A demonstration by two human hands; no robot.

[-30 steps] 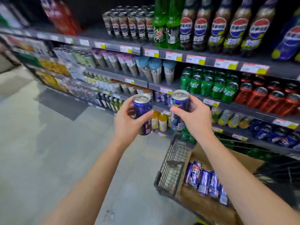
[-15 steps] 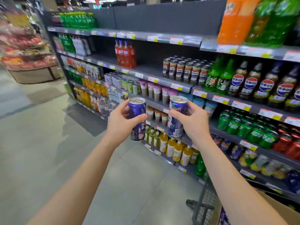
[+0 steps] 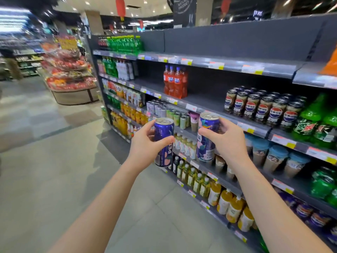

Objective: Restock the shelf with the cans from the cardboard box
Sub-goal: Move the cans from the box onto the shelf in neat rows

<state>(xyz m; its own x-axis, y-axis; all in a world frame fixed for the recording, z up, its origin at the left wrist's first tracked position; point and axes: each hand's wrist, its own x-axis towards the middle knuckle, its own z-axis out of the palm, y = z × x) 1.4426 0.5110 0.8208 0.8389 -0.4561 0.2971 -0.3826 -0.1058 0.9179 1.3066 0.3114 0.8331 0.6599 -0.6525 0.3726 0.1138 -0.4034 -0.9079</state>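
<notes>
The left grip (image 3: pixel 144 147) is wrapped round a dark blue aluminium drinks can with a peach picture near its base (image 3: pixel 163 131). The thumb lies across the can's front and the fingers curl behind it. The right grip (image 3: pixel 228 141) holds a second aluminium can, blue-purple with a pink and teal pattern (image 3: pixel 207 149), with the thumb across its front face. Both cans stand roughly upright with their silver pull-tab tops up. They are level with each other and apart, held in the air in front of the shelving rather than on any board. Both bare forearms reach in from the bottom edge of the view.

Behind the cans runs a long dark grey metal shelf unit (image 3: pixel 204 99) with price tags along its front rails. On the board above the right-hand can, a few red plastic bottles with blue labels (image 3: pixel 175 82) stand alone, with bare board to either side. Further right on that board is a block of brown cans with a red, white and blue round logo (image 3: pixel 262 106), and beside them are green plastic bottles (image 3: pixel 313 114). One level down there are paper cups with blue lids (image 3: pixel 273 157). Yellow juice bottles (image 3: pixel 233 209) fill a low board near the grey tiled floor (image 3: pixel 54 170). Well off to the left stands a tiered round display of red packaged goods (image 3: pixel 69 70).
</notes>
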